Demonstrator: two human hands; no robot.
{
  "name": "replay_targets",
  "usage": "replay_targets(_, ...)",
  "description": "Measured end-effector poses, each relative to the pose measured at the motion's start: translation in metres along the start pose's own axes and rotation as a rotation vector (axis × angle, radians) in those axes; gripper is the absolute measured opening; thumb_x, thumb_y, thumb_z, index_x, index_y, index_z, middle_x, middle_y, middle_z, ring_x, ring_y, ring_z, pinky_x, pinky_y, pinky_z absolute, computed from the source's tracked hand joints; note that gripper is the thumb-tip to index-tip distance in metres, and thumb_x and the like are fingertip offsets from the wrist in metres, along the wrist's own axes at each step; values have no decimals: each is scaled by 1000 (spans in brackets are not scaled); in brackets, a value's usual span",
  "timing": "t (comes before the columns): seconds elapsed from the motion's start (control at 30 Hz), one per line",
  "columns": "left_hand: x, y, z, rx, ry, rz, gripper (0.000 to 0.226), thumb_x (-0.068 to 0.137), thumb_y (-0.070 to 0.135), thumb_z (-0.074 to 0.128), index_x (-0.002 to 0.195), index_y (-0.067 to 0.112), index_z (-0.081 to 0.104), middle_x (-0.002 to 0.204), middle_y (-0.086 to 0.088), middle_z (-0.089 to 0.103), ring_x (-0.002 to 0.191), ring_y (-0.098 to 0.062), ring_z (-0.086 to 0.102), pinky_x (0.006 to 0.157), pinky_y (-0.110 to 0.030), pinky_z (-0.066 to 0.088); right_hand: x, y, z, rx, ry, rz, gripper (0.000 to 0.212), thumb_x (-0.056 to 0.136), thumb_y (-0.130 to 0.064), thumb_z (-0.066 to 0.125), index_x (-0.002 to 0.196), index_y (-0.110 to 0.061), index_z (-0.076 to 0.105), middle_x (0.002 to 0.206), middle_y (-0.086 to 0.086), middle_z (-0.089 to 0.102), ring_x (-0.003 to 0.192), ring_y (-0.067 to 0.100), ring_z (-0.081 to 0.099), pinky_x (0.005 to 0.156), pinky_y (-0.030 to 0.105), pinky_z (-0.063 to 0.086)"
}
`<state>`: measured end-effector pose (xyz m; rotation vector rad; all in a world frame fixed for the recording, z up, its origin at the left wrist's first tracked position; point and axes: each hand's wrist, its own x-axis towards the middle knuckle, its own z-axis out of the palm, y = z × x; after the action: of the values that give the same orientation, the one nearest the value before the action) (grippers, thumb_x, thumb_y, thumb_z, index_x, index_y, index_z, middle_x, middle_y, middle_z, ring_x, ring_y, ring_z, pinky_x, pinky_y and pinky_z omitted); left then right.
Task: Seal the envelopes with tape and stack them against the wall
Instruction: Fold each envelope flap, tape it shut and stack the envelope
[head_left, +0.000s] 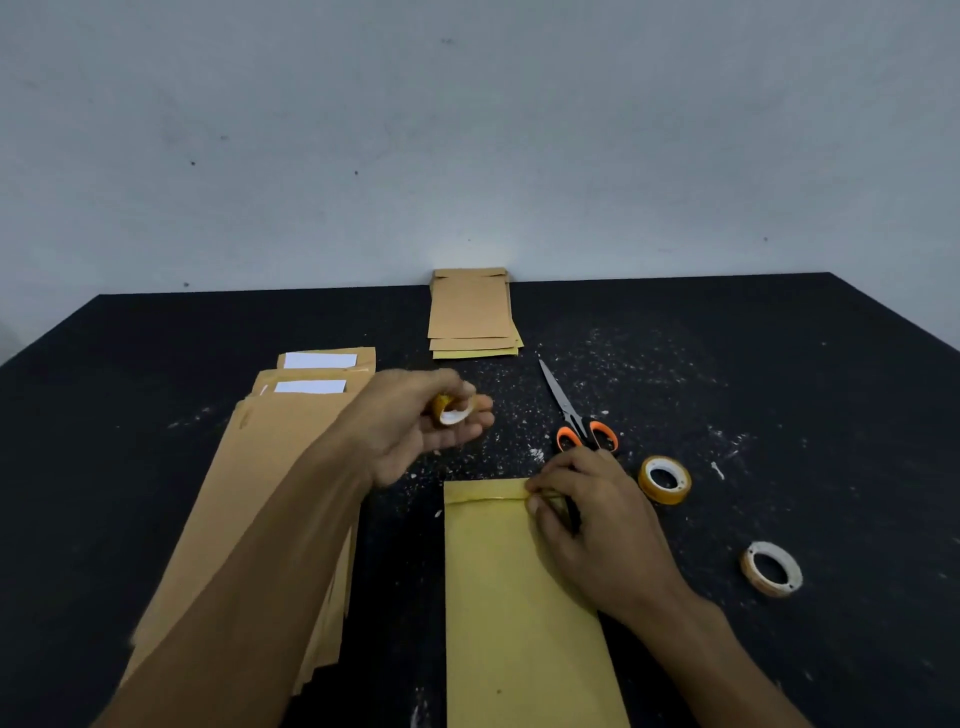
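Two bare hands work over a black tabletop speckled with white flecks. The left hand hovers above the middle of the surface, palm turned up, its fingers curled round a small roll of clear yellowish tape with a white core; the hand is blurred, so the exact hold is hard to make out. The right hand rests on the top right corner of a long yellow paper envelope, its fingertips bent down onto the folded flap near the taped seam, pressing rather than gripping; whether anything sits under them I cannot tell. This envelope lies flat at the near edge of the surface, running lengthwise away from the person.

Just beyond the right hand lie steel scissors with orange and black handles, blades pointing toward the far edge. To the right of the hand sits a second yellowish tape roll, lying flat, and nearer the right edge a paler, almost used-up roll.

Under the left forearm, toward the left edge, spreads a loose pile of brown envelopes, two of them showing white strips at their far ends. At the far edge, touching the pale grey wall, lies a small stack of brown envelopes.
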<state>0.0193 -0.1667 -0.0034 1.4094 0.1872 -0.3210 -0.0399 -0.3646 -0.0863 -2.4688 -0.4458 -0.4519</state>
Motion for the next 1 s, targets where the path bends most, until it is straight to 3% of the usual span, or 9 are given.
replay_targets(0.1, -24, -12, 0, -127, -93, 152, 26, 93, 0, 50, 75, 1, 68, 107, -22, 73, 92, -27, 73, 71, -27, 61, 1, -2, -2, 17, 15, 15, 20, 88, -25, 70, 107, -21, 74, 102, -11, 65, 97, 9, 57, 84, 33, 52)
replay_targets(0.17, -36, -18, 2, -152, -135, 195, 24, 89, -1, 55, 66, 4, 61, 107, -22, 73, 89, -27, 73, 69, -27, 61, 4, -5, -6, 51, 13, 45, 21, 89, -30, 68, 108, -21, 73, 102, -12, 65, 97, 8, 58, 83, 34, 52)
replay_targets(0.3, -46, -24, 8, -133, -203, 249, 15, 78, 7, 65, 68, 3, 55, 110, -20, 72, 86, -27, 72, 66, -31, 60, 10, -21, -19, 270, 247, 86, 6, 87, -24, 75, 94, -24, 75, 90, -14, 68, 86, 6, 64, 72, 24, 52)
replay_targets(0.37, -47, -24, 11, -70, -205, 255, 21, 77, 9, 73, 70, 3, 54, 108, -17, 73, 85, -26, 69, 65, -31, 58, 14, -32, -29, 452, 326, 132, 12, 84, -17, 79, 93, -25, 76, 87, -12, 70, 85, 8, 67, 69, 20, 52)
replay_targets(0.53, -50, -25, 16, -33, -243, 274, 14, 74, 11, 67, 60, 12, 63, 100, -19, 74, 79, -22, 69, 62, -29, 56, 25, -36, -41, 560, 227, 155, 17, 83, -15, 80, 99, -20, 78, 90, -12, 73, 88, 6, 70, 73, 24, 57)
replay_targets(0.67, -50, -27, 13, -38, -305, 274, 13, 71, 11, 73, 61, 13, 65, 103, -18, 73, 87, -27, 71, 66, -30, 56, 29, -35, -46, 593, 145, 178, 16, 80, -11, 82, 93, -20, 79, 82, -11, 76, 80, 5, 72, 70, 22, 58)
replay_targets(0.83, -51, -21, 15, -19, -246, 190, 26, 68, 35, 82, 65, 10, 74, 93, -22, 73, 95, -37, 71, 74, -39, 58, 30, -37, -52, 597, 107, 181, 15, 78, -11, 84, 91, -17, 80, 80, -6, 77, 77, 10, 74, 72, 34, 62)
replay_targets(0.93, -49, -17, 16, -5, -163, 143, 38, 65, 38, 81, 67, 2, 72, 84, -23, 70, 85, -34, 71, 68, -37, 60, 31, -40, -55, 615, 102, 171, 15, 76, -11, 85, 89, -14, 79, 76, -4, 75, 75, 12, 73, 71, 33, 61)
replay_targets(1.0, -49, -15, 17, -12, -154, 154, 34, 57, 30, 81, 65, 1, 66, 74, -18, 66, 72, -25, 69, 60, -33, 58, 32, -43, -55, 637, 112, 186, 15, 75, -12, 85, 89, -15, 79, 75, -2, 75, 73, 13, 73, 70, 33, 62)
